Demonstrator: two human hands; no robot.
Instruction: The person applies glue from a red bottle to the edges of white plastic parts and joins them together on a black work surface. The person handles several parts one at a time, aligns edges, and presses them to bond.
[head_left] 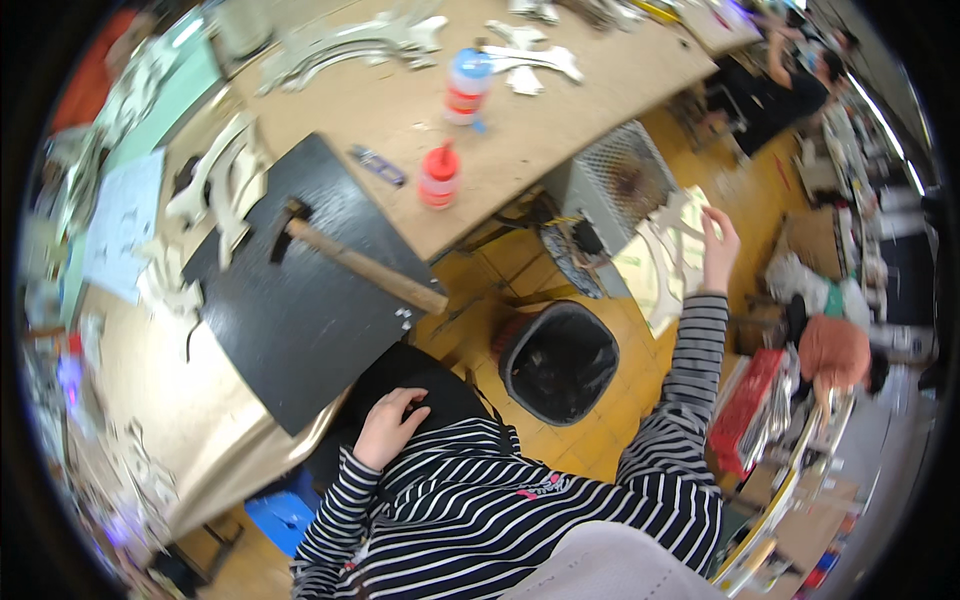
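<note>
My right hand [720,255] reaches out to the right, its fingers closed at the edge of a pale cut-out piece [655,275] with curved white shapes on a yellowish ground. This piece is beside a metal box with a perforated top [625,175]; whether it rests on the box I cannot tell. My left hand [392,428] lies on my lap with nothing in it, fingers loosely bent and apart. In front of it, a hammer with a wooden handle [370,265] lies across a black board [310,330] on the worktable [560,130].
A lined black bin [560,362] stands on the floor between my hands. Two red-banded bottles [439,178] and a purple-grey cutter [378,166] are on the table. White curved cut pieces [222,185] lie at the left and back. Another person [765,100] sits far right.
</note>
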